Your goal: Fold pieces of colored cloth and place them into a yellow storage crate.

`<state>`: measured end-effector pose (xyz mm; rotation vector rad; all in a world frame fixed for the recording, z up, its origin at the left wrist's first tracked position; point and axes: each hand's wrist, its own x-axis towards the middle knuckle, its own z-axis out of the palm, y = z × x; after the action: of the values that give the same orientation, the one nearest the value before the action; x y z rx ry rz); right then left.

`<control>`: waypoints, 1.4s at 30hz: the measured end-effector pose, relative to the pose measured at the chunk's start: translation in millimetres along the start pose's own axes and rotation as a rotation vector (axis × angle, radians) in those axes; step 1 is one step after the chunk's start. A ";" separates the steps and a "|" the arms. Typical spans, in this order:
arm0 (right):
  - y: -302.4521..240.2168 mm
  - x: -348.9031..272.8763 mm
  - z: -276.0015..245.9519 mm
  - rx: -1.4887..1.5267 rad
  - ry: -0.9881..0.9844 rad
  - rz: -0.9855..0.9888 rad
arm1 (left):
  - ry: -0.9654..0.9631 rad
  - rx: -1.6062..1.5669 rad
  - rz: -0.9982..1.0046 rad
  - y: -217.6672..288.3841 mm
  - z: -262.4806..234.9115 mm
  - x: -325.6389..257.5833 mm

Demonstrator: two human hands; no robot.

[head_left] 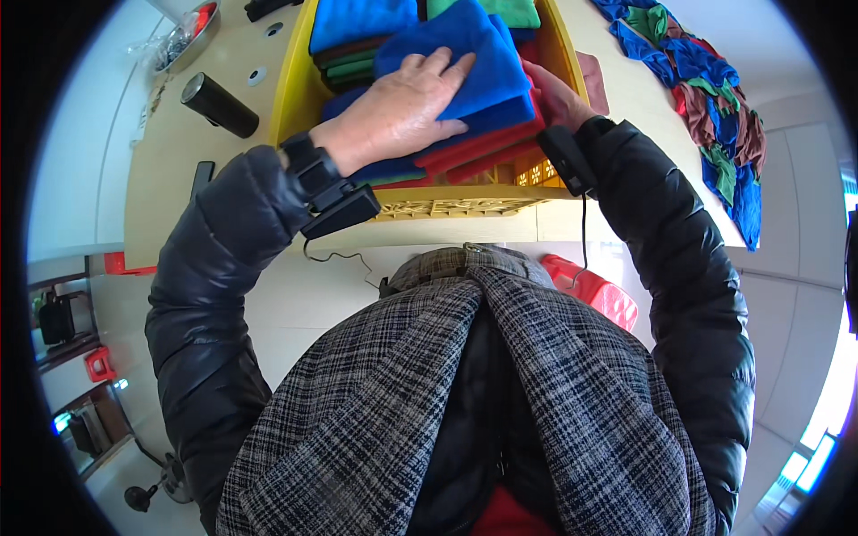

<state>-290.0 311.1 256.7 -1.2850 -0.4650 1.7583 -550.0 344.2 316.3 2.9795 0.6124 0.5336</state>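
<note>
While the left hand (402,103) lies flat on top, the right hand (556,96) backs the stack's side

Only view I've got is head, looking straight down. Blue cloth (496,67), folded, sits on top of the near stack inside the yellow crate (295,80); red cloths (500,154) show under its right side. Left palm is down on the blue cloth, fingers spread, thumb apart, not closed on anything. Reads to me like flattening or steadying pressure. Right hand is at the stack's right edge, by the crate's right wall, touching the red layers. Its fingertips are hidden, so I can't tell if it's pinching or just bracing; bracing would make sense against a push from the left. Hands apart, cloth between them.

Far side of crate: another blue folded piece (362,22) at left, green folded cloth (527,12) at right. Folding looks chosen so pieces pack in layers. Crate sits at the table's near edge, probably for easy reach.

Outside the crate: unfolded cloth pile (715,107) on the right of the table (210,156), probably kept apart from the folded stock. Black cylinder (221,105) lies left of the crate, metal bowl (194,45) beyond it, both clear of the hands.
</note>
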 end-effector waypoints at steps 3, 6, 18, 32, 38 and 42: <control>13.5 -2.0 3.5 -0.008 0.088 0.005 | -0.075 -0.066 0.034 -1.1 21.6 7.2; 18.5 5.4 6.8 -0.036 0.227 -0.086 | -0.265 -0.113 -0.050 -6.4 35.5 20.6; 75.9 85.5 -55.0 -0.581 0.188 -0.286 | -0.284 -0.048 0.127 -28.0 76.4 44.7; -34.3 71.8 -17.7 -1.228 0.148 -0.338 | -0.717 -0.024 0.195 2.5 133.4 64.4; -3.5 37.9 4.9 -2.308 -0.262 -0.107 | -0.702 -0.119 0.266 -5.7 117.8 62.7; 25.2 59.7 -35.1 -1.879 -0.092 0.188 | -0.711 -0.118 0.267 -12.7 117.5 60.3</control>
<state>-273.7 339.7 190.7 -2.3801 -2.4169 1.1785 -462.4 381.5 223.9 2.8484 0.1139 -0.4645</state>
